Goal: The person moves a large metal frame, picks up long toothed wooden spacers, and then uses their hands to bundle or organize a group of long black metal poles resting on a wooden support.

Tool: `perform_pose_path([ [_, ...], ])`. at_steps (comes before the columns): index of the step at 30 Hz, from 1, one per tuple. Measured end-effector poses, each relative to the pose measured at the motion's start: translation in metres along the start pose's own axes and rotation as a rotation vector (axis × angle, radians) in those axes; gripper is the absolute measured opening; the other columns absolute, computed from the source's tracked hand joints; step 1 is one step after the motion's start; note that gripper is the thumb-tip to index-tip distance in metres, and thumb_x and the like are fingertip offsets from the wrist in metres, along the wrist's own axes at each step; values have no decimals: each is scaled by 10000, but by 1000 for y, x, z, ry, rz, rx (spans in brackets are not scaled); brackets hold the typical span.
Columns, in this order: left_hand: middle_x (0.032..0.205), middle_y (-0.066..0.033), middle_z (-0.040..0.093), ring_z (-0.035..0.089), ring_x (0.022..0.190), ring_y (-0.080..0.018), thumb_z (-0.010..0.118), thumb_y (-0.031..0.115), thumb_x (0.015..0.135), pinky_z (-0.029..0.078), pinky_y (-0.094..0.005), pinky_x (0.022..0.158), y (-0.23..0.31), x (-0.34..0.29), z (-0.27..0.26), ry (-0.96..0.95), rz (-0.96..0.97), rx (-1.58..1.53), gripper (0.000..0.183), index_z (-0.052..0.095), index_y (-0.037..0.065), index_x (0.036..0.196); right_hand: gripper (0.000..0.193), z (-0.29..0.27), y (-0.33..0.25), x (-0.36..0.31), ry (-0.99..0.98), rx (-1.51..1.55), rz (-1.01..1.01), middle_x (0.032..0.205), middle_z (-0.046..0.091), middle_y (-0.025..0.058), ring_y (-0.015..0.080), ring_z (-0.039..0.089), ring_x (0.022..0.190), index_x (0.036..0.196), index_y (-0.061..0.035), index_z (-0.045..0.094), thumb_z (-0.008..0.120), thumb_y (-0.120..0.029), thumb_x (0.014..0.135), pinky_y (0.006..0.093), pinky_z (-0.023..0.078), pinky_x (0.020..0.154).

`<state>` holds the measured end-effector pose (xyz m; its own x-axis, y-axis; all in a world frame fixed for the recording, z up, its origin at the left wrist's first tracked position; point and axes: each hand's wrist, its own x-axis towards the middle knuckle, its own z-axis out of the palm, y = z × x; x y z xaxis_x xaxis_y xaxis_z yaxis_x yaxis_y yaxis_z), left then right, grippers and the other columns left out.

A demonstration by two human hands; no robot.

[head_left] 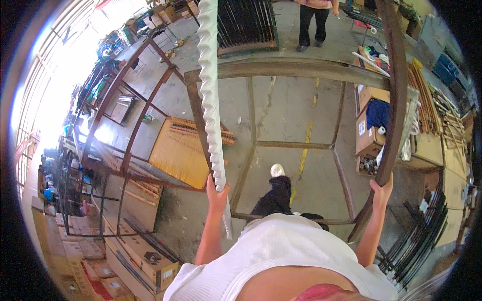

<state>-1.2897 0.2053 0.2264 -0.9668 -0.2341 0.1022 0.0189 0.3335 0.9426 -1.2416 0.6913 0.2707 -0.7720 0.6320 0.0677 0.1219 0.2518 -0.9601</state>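
My left hand point(217, 194) is closed round a long rail wrapped in twisted white plastic point(208, 75), which runs away from me toward the top of the view. On the other side, my right hand point(382, 190) grips a dark brown metal bar point(397, 100), bare of wrapping. Between the two lies a brown metal frame with a thick crossbar point(301, 68) and thinner bars point(293, 144) lower down. My white shoe point(277, 170) shows through it on the floor. Whether the wrapped rail joins the frame is hard to make out.
Another brown metal frame point(129, 145) stands at the left, near a yellowish board point(181, 150). Cardboard boxes point(145, 261) line the lower left; more boxes point(370, 133) and black rods point(419, 238) are at the right. Beyond the crossbar stands a person point(314, 22), beside a dark rack point(246, 25).
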Motion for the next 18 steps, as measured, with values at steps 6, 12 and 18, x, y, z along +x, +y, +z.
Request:
perform_pose_path([
  [6, 846, -27, 497, 458, 738, -112, 564, 22, 641, 382, -244, 660, 20, 123, 47, 147, -50, -58, 358, 465, 23, 985, 514, 121, -18, 146, -130, -27, -92, 906, 532, 77, 191, 506, 792, 1057, 3, 453, 597, -37, 564, 304, 397, 729],
  [12, 811, -43, 501, 475, 728, -136, 579, 35, 652, 394, -270, 669, 11, 244, 53, 254, -54, 1, 328, 464, 6, 958, 496, 233, -61, 245, -121, -78, -144, 855, 556, 99, 208, 519, 759, 1018, 24, 467, 623, -31, 550, 299, 414, 703],
  [18, 806, -47, 498, 478, 741, -148, 563, 17, 640, 391, -279, 685, 4, 353, 70, 357, -79, 78, 326, 462, 7, 951, 482, 338, -76, 350, -249, 31, -68, 832, 554, 103, 194, 520, 758, 1003, 39, 465, 618, -36, 552, 286, 417, 693],
])
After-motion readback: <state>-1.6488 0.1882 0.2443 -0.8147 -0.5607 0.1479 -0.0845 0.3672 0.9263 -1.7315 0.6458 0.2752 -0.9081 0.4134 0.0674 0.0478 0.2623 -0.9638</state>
